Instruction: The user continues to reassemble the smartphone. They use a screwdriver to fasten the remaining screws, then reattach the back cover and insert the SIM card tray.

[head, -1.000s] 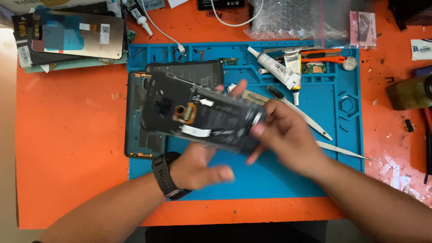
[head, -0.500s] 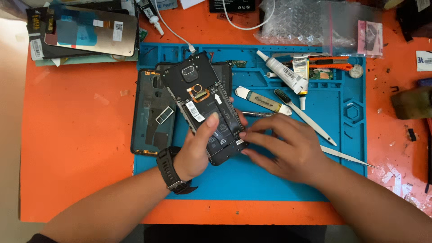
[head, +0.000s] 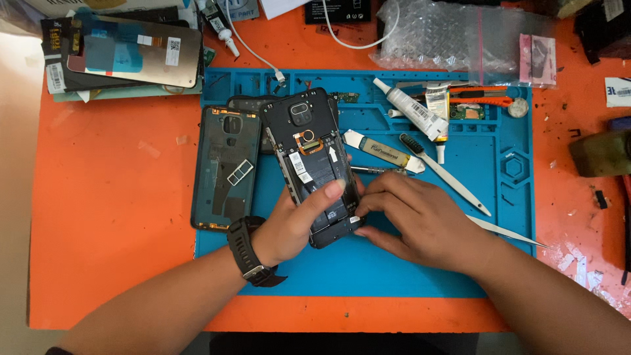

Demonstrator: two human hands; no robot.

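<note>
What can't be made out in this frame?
Head view only:
- Lower end of the opened phone: covered by the left hand and right hand.
- Tweezers: grip end under the right hand.
- Dark phone part: mostly behind the opened phone.

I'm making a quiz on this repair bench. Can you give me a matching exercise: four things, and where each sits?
Things:
1. opened phone
2. back cover
3. glue tube
4. bubble wrap bag

Places:
A. top right, on the orange table
B. held in both hands
C. flat on the mat, left of the hands
D. upper mat, right of the phone

Pairs: 1-B, 2-C, 3-D, 4-A
</note>
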